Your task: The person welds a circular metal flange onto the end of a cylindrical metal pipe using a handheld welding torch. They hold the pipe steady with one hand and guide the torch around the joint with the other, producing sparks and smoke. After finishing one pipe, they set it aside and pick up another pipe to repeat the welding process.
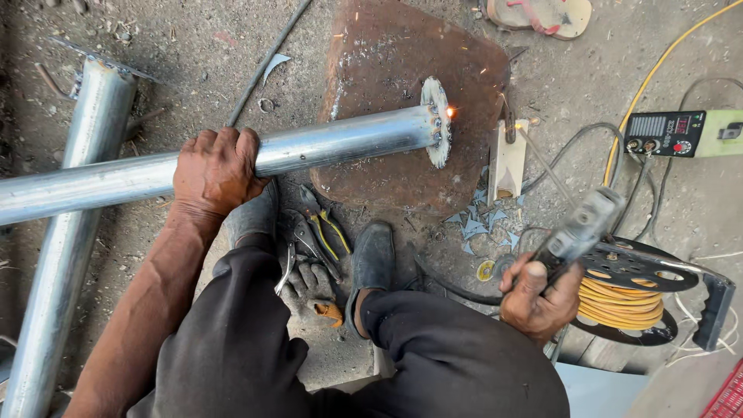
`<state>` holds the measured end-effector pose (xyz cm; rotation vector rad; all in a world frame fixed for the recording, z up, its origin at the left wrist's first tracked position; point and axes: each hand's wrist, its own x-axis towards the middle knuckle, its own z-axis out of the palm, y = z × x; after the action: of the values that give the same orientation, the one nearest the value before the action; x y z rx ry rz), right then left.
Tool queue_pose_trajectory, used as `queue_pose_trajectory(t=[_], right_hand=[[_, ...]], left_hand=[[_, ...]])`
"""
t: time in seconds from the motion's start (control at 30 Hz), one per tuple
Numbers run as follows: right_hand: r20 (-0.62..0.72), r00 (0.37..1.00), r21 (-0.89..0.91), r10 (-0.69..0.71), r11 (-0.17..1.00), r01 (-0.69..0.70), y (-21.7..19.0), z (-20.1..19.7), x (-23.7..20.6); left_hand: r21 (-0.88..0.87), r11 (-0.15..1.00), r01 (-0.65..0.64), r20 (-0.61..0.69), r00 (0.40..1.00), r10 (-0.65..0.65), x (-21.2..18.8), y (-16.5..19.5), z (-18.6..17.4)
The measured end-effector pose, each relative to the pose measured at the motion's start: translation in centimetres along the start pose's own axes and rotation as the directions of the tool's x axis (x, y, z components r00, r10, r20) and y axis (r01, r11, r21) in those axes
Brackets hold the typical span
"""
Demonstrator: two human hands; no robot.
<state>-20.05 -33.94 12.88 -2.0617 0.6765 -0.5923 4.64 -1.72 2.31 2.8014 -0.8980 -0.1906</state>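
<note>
Here the pipe (pixel 325 145) was held down by the left hand (pixel 217 170), the fingers wrapped over its top and clamped on it, well back from the hot end. The pipe lay across a rusty plate (pixel 402 62) on the ground, with a round flange (pixel 437 122) at its far end, where a spot (pixel 450 113) glowed orange at the upper rim. The electrode holder (pixel 576 228) was gripped in the right hand (pixel 538 298), fingers closed round its handle, and the rod (pixel 542 159) was lifted clear of the joint. For a sound seam, the pipe would best be kept pinned so it could not roll, and the flange kept square to it. Pliers (pixel 321 232) and a glove (pixel 309 286) lay between the shoes. The welder (pixel 681 133) stood well apart, beside a cable reel (pixel 627 290).
</note>
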Motion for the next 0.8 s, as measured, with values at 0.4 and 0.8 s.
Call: queue_pose_trajectory(t=[0.4, 0.8], right_hand=[[-0.266, 0.946, 0.135, 0.187, 0.979, -0.156, -0.2, -4.8, -2.8], [-0.517, 0.848, 0.26, 0.116, 0.965, 0.027, 0.5, -9.5, -4.3]], left_hand=[[-0.093, 0.996, 0.008, 0.328, 0.944, 0.023, 1.1, 0.0, -0.5], [0.026, 1.0, -0.013, -0.157, 0.987, 0.017, 0.4, 2.2, -12.9]])
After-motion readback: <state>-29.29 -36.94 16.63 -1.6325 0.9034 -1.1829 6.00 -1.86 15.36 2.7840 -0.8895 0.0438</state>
